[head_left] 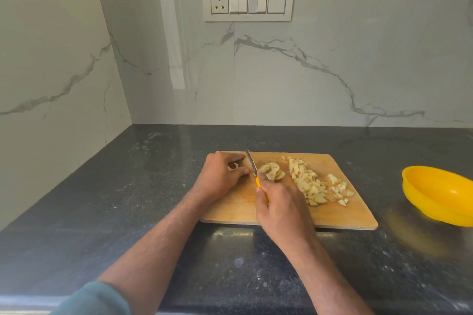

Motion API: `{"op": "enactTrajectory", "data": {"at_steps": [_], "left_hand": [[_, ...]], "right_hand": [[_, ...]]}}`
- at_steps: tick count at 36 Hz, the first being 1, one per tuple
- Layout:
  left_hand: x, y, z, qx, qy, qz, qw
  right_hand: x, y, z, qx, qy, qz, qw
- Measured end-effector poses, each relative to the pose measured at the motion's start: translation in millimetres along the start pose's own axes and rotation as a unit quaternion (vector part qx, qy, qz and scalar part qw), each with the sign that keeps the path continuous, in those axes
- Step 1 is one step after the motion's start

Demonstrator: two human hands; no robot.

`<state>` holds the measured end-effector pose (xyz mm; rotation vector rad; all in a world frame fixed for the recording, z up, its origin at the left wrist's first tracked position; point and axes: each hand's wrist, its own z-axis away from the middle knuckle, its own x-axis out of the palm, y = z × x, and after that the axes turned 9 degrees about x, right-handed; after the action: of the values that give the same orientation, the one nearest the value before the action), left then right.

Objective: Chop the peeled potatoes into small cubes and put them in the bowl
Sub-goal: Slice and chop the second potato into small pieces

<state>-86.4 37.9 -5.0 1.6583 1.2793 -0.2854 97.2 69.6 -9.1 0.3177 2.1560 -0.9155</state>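
A wooden cutting board (345, 212) lies on the dark counter. My right hand (281, 207) grips a yellow-handled knife (252, 162), its blade pointing away from me and standing just left of a few potato slices (272, 171). My left hand (220, 176) rests on the board's left end with fingers curled round a potato piece that is mostly hidden under them. A heap of small potato cubes (309, 181) covers the board's right half. The yellow bowl (440, 194) sits off the board to the right and looks empty.
The black stone counter (128, 212) runs into a corner with marble walls at the left and behind. A switch panel (248, 2) is mounted on the back wall. The counter's front edge is at the bottom of the view.
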Motion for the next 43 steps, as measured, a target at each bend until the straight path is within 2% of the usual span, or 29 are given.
{"op": "enactTrajectory", "data": {"at_steps": [9, 19, 43], "left_hand": [[-3, 7, -1, 0.022, 0.015, -0.007, 1.0], [0, -11, -5, 0.007, -0.005, 0.046, 0.999], [0, -10, -4, -0.012, -0.002, 0.078, 0.997]], "right_hand": [[-2, -5, -2, 0.001, 0.0, 0.026, 1.0], [4, -11, -12, -0.003, -0.015, 0.034, 0.999], [14, -19, -28, 0.01, -0.044, 0.099, 0.994]]}}
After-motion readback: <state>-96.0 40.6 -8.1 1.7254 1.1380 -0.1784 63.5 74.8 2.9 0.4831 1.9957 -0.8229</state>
